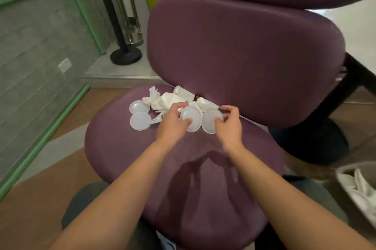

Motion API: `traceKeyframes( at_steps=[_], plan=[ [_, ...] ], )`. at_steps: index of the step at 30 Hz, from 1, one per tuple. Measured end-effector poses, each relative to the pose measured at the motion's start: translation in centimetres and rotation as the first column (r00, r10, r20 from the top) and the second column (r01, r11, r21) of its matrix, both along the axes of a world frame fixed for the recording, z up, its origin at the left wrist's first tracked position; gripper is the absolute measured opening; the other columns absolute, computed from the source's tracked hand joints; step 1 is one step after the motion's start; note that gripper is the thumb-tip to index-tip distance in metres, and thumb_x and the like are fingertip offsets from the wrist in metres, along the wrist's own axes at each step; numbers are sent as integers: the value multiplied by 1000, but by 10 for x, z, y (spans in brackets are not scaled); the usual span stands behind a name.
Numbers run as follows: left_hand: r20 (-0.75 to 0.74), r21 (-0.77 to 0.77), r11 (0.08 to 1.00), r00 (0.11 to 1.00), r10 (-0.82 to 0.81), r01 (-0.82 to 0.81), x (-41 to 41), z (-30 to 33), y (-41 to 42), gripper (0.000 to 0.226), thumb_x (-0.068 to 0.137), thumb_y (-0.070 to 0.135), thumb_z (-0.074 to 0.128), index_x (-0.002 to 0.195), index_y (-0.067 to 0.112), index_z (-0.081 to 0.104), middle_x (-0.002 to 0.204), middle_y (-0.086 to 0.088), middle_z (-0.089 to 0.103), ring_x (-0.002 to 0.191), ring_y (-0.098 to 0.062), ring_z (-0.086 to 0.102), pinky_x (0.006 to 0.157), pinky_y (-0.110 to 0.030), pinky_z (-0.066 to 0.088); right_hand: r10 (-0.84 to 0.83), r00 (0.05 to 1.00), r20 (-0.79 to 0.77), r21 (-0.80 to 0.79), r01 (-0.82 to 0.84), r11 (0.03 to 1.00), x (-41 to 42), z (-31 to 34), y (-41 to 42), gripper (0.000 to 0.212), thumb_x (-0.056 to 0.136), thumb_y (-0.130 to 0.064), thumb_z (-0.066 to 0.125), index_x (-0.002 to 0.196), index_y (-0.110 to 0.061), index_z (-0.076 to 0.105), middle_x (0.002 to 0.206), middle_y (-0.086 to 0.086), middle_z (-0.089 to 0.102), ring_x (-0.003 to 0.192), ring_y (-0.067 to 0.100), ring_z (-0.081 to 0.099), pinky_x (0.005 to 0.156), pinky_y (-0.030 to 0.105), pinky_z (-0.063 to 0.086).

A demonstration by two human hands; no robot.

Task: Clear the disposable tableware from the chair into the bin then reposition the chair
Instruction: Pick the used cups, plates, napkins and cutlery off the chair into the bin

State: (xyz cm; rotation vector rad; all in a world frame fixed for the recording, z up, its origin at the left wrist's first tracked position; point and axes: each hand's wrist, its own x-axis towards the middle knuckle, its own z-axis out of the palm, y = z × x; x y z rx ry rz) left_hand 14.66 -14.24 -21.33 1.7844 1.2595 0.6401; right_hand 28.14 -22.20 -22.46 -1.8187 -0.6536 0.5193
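The person is leaning over the purple chair (183,168), and both hands are working at the back of the seat, just below the backrest. The left hand (173,123) is gripping a small translucent plastic lid (192,116); the thumb is lying on the lid's near edge and the fingers are curling over its far edge, so the lid is sitting at about 2 o'clock from the palm. The right hand (228,122) is pinching a second lid (210,120), which is standing tilted at about 9 o'clock from that hand and is almost touching the first lid. Two more lids (139,114) are lying flat on the seat at about 9 o'clock from the left hand, apart from it, one just beside the other. Crumpled white napkins (171,98) are lying in a heap behind the hands, at 12 o'clock, against the backrest. The bin (343,178) is showing at the right edge, at about 4 o'clock from the seat, with white waste inside it.
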Motion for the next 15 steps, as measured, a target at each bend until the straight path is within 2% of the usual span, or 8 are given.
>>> traceKeyframes(
  at_steps=[3,6,8,10,13,15],
  plan=[
    [82,-42,996,994,-71,75,42,0,-23,39,82,11,65,111,33,50,90,9,57,87,-22,61,83,-46,54,-87,996,-14,7,87,996,31,5,-39,35,89,-3,51,119,-22,49,85,-15,53,72,3,53,59,17,39],
    [125,-66,984,979,-159,168,86,-1,-54,33,84,12,64,105,32,49,89,9,59,87,-19,62,84,-45,54,-195,981,-24,20,195,981,63,11,-82,36,88,-2,52,119,-21,52,88,-13,56,72,3,55,59,13,41],
    [134,-60,972,967,-217,227,112,-3,-74,31,84,14,65,105,32,51,88,11,63,89,-17,63,82,-40,54,-261,965,-24,25,262,965,81,13,-108,35,89,-3,53,120,-18,57,97,-5,62,78,8,57,69,18,45],
    [137,-50,954,948,-288,297,138,-5,-94,32,84,15,66,106,33,51,86,13,65,89,-16,64,82,-41,54,-332,943,-25,24,332,943,100,14,-135,31,91,-7,55,121,-17,60,102,-3,65,85,9,58,79,22,46],
    [148,-45,920,914,-378,389,173,-11,-121,40,83,13,68,114,35,53,86,10,67,90,-20,65,82,-45,55,-419,907,-28,20,420,907,127,8,-172,30,91,-13,59,121,-17,63,102,1,68,88,15,63,86,33,53],
    [168,-70,896,890,-423,439,196,-13,-142,42,85,10,67,115,36,55,95,2,68,92,-21,64,76,-39,58,-464,884,-60,0,464,886,143,4,-198,30,91,-16,62,121,-17,65,102,0,70,93,16,65,89,35,54]
  ],
)
